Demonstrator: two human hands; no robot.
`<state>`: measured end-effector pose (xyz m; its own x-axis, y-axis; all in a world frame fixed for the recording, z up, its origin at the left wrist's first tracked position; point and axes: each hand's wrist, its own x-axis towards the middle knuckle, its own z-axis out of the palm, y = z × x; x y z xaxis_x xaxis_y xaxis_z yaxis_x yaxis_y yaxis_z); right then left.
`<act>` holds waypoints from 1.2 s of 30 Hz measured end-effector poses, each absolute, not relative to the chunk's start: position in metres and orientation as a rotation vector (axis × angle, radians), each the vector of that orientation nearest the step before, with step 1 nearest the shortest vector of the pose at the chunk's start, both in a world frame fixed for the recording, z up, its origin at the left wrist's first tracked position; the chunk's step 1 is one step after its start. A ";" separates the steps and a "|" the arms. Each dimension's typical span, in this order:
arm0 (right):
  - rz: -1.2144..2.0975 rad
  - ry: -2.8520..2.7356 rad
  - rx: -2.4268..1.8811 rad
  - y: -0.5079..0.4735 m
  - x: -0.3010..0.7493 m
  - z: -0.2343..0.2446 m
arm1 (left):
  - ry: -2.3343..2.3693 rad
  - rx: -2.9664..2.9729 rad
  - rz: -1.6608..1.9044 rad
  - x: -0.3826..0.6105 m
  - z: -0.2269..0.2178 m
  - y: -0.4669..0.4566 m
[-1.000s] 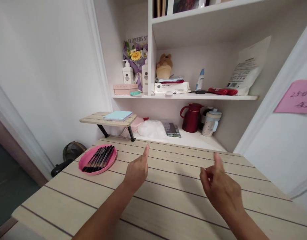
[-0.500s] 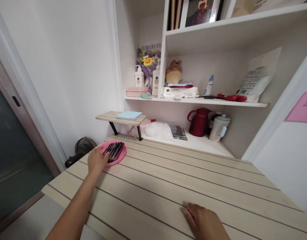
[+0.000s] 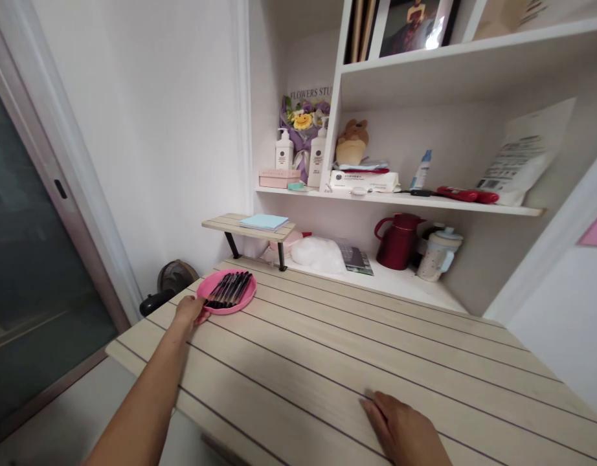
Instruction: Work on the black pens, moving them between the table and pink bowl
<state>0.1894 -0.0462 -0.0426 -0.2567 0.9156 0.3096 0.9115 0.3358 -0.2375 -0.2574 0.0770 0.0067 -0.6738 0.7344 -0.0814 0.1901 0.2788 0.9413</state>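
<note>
Toward the far left of the table (image 3: 298, 349) is a round pink plate (image 3: 250, 299). Several dark pens (image 3: 229, 289) lie side by side in it. My left hand (image 3: 190, 312) pinches the plate's near left rim, with the thumb at the edge beside the pens. The undersides of its fingers are partly hidden. Near the table's front, right of centre, my right hand (image 3: 404, 427) rests with its fingers curled together. Nothing shows in it, and it lies well apart from the plate.
Behind the plate stands a small raised wooden shelf (image 3: 215, 223) with light blue paper (image 3: 264, 222) on it. A dark red jug (image 3: 398, 243) and a pale cup (image 3: 439, 254) stand in the lower cabinet. A black fan-like object (image 3: 176, 278) sits beyond the table's left edge.
My left hand has drawn back from over the plate's left side to its near left rim. The view has turned slightly left. My right hand stays at about the same place.
</note>
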 end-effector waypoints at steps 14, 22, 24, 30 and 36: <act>-0.010 -2.224 -1.624 -0.044 0.195 -0.055 | 1.741 0.747 1.366 -0.240 0.001 0.067; 0.090 -2.287 -1.684 -0.038 0.195 -0.050 | 1.637 0.767 1.313 -0.201 -0.004 0.054; 0.092 -2.301 -1.692 -0.037 0.194 -0.049 | 1.628 0.773 1.303 -0.194 -0.006 0.052; 0.027 -2.275 -1.689 -0.039 0.191 -0.050 | 1.587 0.815 1.271 -0.176 -0.006 0.048; 0.072 -2.266 -1.707 -0.041 0.189 -0.046 | 1.546 0.882 1.253 -0.163 -0.006 0.044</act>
<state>0.1893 -0.0406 -0.0464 -0.2473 0.9462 0.2086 0.9310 0.2917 -0.2195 -0.1626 0.0439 -0.0062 -0.3116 0.9250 -0.2173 -0.0214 0.2218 0.9749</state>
